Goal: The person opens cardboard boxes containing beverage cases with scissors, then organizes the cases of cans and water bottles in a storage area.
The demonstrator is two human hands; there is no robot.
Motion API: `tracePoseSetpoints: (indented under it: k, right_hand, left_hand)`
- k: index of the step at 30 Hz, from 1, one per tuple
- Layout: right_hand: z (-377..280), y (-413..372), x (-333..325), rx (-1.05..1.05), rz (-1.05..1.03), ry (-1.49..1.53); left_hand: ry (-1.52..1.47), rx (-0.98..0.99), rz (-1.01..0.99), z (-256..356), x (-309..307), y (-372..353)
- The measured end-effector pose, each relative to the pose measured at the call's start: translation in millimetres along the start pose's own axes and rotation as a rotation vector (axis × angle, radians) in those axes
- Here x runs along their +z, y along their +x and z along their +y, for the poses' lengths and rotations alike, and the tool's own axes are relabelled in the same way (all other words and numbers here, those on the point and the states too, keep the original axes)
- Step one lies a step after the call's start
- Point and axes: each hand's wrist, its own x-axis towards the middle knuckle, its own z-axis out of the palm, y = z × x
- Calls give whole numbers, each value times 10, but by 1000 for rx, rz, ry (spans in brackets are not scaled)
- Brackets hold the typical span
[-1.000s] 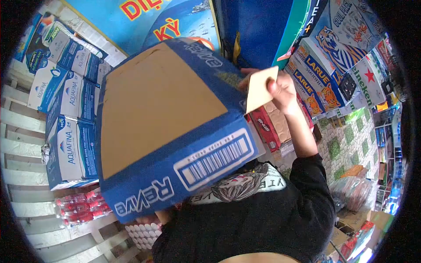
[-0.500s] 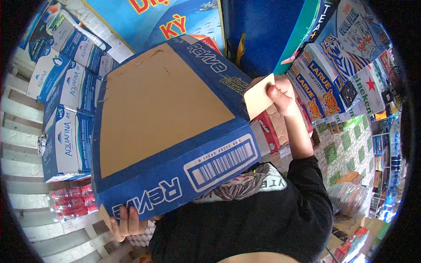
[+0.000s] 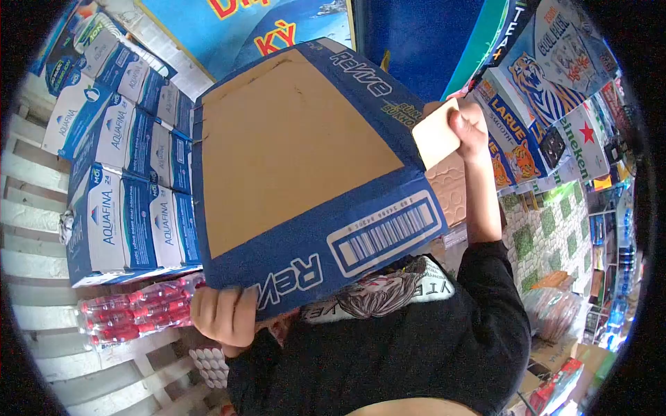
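A large blue Revive carton (image 3: 291, 149) with a brown panel is held up tilted in front of my chest. My left hand (image 3: 224, 315) grips its lower left corner, the fingers curled over the edge. At the upper right, my right hand (image 3: 468, 128) pinches a tan cardboard flap (image 3: 437, 135) at the carton's corner, thumb on top. The printed barcode (image 3: 388, 232) is on the side nearest my body. What lies behind the carton is hidden.
Aquafina cartons (image 3: 104, 222) are stacked at the left, above packs of red bottles (image 3: 135, 312). Larue beer cartons (image 3: 510, 132) and a Heineken carton (image 3: 579, 139) stand at the right. Plastic-wrapped goods (image 3: 555, 312) lie at the lower right. A blue panel (image 3: 416, 41) rises behind.
The carton and both hands have moved to the right and slightly up. More of the Aquafina cartons and red bottles now shows at the left.
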Motion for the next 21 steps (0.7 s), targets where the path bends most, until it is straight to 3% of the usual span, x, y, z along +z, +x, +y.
tracePoseSetpoints:
  k: [2,4,5,7,9,11,13,16,18,19,20,21]
  right_hand:
    - [6,18,-68,33,-50,-1]
    - [-51,64,8,-58,-43,20]
    - [-76,67,42,-55,-36,18]
    - [-113,54,93,-32,15,25]
    - [-50,37,-23,-90,-62,-27]
    - [42,-20,-101,-110,-248,-127]
    - [88,-107,-42,-144,-221,-152]
    - [234,-263,-33,-253,18,-25]
    - [251,-286,-83,-236,63,123]
    - [225,-297,-66,-181,125,162]
    - [311,-299,-78,-266,135,276]
    - [434,-330,-134,-338,108,284]
  left_hand:
    - [103,-35,-14,12,1,133]
    - [98,-7,-212,-10,1,192]
    - [94,-1,-213,-16,17,181]
    - [-43,-28,-321,-34,52,165]
    - [-127,-8,-408,-151,92,218]
    - [-580,-78,-674,-323,304,116]
    - [-605,-52,-620,-324,366,160]
    - [-613,-52,-594,-336,275,184]
    - [-1044,-700,-228,-478,242,-114]
    - [-810,-937,-180,-747,361,-215]
    - [-818,-1144,-44,-867,555,-225]
    - [-840,-1237,-84,-1131,877,-460]
